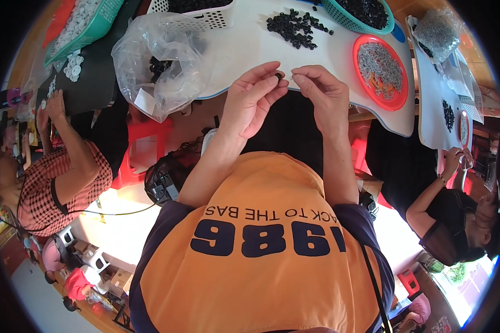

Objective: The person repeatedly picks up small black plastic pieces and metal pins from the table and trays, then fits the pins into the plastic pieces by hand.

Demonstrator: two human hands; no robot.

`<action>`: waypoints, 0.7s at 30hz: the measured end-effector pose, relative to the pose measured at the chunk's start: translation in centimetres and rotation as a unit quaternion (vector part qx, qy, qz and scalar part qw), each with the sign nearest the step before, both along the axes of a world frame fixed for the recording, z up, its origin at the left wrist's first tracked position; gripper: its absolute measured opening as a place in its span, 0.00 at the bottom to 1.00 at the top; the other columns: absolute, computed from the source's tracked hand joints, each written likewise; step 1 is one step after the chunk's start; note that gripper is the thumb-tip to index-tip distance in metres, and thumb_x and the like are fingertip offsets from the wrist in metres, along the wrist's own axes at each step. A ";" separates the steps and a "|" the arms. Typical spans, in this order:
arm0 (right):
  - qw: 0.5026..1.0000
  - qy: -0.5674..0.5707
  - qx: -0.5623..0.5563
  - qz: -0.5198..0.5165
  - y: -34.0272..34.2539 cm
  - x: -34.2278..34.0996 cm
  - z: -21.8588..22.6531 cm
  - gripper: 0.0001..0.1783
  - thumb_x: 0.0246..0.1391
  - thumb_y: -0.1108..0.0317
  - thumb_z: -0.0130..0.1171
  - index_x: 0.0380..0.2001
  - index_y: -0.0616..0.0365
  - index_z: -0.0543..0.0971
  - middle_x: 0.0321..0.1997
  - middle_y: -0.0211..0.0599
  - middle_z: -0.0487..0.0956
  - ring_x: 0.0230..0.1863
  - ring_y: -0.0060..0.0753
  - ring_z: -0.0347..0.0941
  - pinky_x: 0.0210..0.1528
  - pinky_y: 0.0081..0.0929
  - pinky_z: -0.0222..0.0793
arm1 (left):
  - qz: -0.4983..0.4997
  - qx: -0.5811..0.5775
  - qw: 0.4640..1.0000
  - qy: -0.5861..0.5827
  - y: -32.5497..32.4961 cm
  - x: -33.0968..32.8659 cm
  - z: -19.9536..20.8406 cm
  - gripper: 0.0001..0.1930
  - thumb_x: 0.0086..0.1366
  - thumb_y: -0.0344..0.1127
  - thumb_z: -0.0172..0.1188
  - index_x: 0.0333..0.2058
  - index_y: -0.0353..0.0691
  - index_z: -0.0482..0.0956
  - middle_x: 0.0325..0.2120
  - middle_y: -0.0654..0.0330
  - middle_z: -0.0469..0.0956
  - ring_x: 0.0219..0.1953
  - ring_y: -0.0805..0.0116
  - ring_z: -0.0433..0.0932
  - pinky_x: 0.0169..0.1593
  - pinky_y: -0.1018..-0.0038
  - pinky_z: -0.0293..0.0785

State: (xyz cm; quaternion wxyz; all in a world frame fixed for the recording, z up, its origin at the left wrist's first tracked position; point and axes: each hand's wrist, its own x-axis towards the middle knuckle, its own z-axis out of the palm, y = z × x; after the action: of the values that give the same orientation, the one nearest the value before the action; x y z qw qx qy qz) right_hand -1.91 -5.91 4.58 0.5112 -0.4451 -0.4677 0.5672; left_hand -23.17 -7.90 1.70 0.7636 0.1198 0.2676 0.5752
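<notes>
My left hand (253, 99) is closed in a pinch above the near edge of the white table (241, 47). Between its thumb and fingers sits a small black plastic piece (279, 76). Just to the right, my right hand (326, 95) has thumb and forefinger pressed together, close to the black piece but apart from it. Whatever those fingertips hold is too small to make out. Beyond both hands lies a loose pile of similar black pieces (297, 29). A round red tray (358, 69) of small silver metal parts (379, 62) stands to the right of my right hand.
A clear plastic bag (175, 55) with black pieces stands left, before a white perforated basket (219, 18). A green basket (390, 25) of black parts is at far right. Co-workers' hands work at a dark table (91, 72) on the left and a white one (430, 105) on the right.
</notes>
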 end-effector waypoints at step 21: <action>0.911 -0.333 0.240 -0.028 -1.7 2.6 4.2 0.21 0.72 0.74 0.80 0.66 0.58 0.94 0.59 0.44 0.89 0.47 0.35 0.90 0.49 0.31 0.88 | 0.051 -0.013 0.996 0.067 0.0 5.5 2.1 0.11 0.82 0.19 0.72 0.59 0.30 0.92 0.54 0.50 0.94 0.54 0.61 0.96 0.63 0.63 0.98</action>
State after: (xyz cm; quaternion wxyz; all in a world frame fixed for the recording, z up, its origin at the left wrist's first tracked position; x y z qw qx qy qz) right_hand 0.65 -7.64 8.75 0.4328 -0.4849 -0.7204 0.2421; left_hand -17.66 -7.90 3.77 0.7151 0.1349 0.3313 0.6006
